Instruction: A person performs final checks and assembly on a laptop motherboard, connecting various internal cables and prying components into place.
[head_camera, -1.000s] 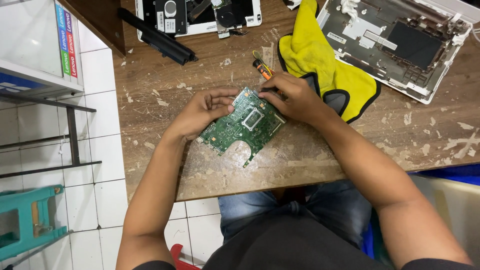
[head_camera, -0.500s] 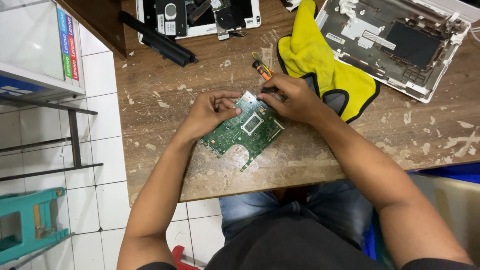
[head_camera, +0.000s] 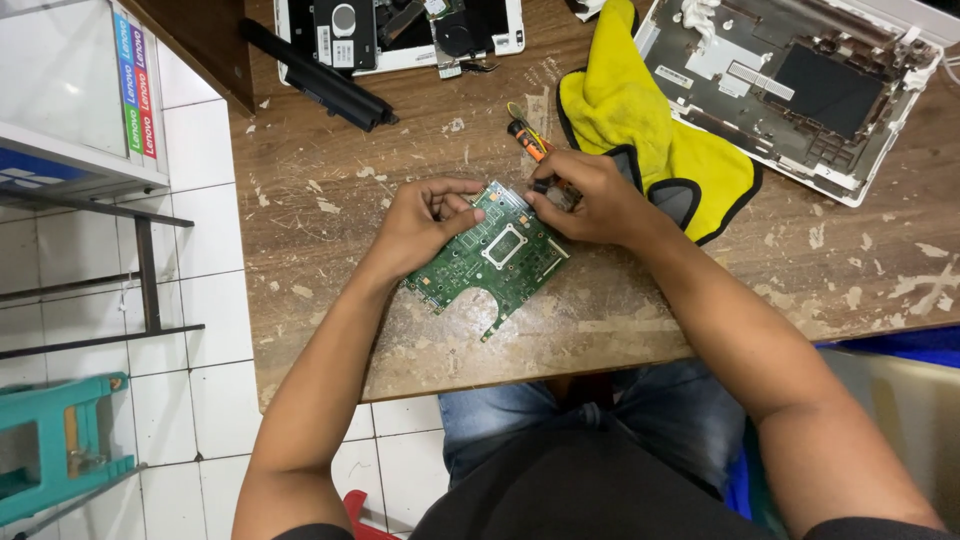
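Green circuit board (head_camera: 487, 258) lies flat on the bench (head_camera: 330, 160), near its front edge. Left hand (head_camera: 420, 225) curls closed on the board's left upper edge, pinning it. Right hand (head_camera: 590, 200) pinches shut at the top corner beside an orange screwdriver (head_camera: 528, 140). Judged: working a small part at that corner; fine grip needed. Yellow cloth (head_camera: 640, 120) crowds the right; open bench left of the hands.

A: Circuit board (head_camera: 490, 262) seen green, silver socket frame at centre. Beside it, screwdriver (head_camera: 527, 139) handle orange and black.

B: Cloth (head_camera: 640, 130) right of the board noted yellow, black-edged. Stool (head_camera: 55, 440) far left: teal.
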